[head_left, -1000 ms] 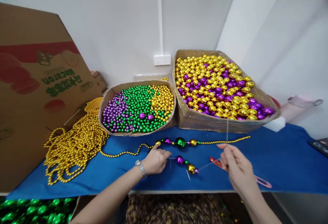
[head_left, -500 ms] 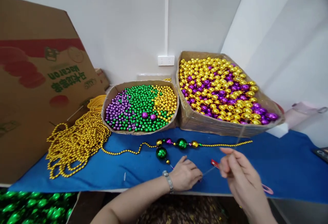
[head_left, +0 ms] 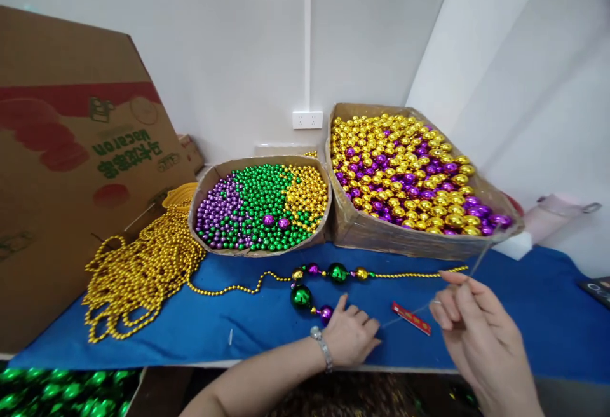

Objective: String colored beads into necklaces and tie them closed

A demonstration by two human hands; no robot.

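My right hand (head_left: 476,325), its thumb pressed against the forefinger, pinches a thin clear thread (head_left: 478,258) whose free end sticks up past the fingertips. The thread stretches left to my left hand (head_left: 351,335), which is palm down near the table's front edge with fingers curled over it. Exactly what lies under those fingers is hidden. Beside the left knuckles a purple ball bead (head_left: 326,314) shows on a bead strand, which continues through a large green bead (head_left: 301,297) to another green bead (head_left: 338,273). A gold bead chain (head_left: 405,275) extends rightward from it.
A red strip (head_left: 411,319) lies beneath the thread on the blue cloth (head_left: 257,328). Behind stand a carton of small beads (head_left: 260,251) and a larger carton of gold and purple beads (head_left: 381,239). Piled gold chains (head_left: 143,277) and a tall cardboard box (head_left: 71,213) occupy the left.
My right hand has moved right and slightly up, drawing out more thread. The left hand has shifted slightly right, and a purple bead now shows beside it. The red strip is more fully visible.
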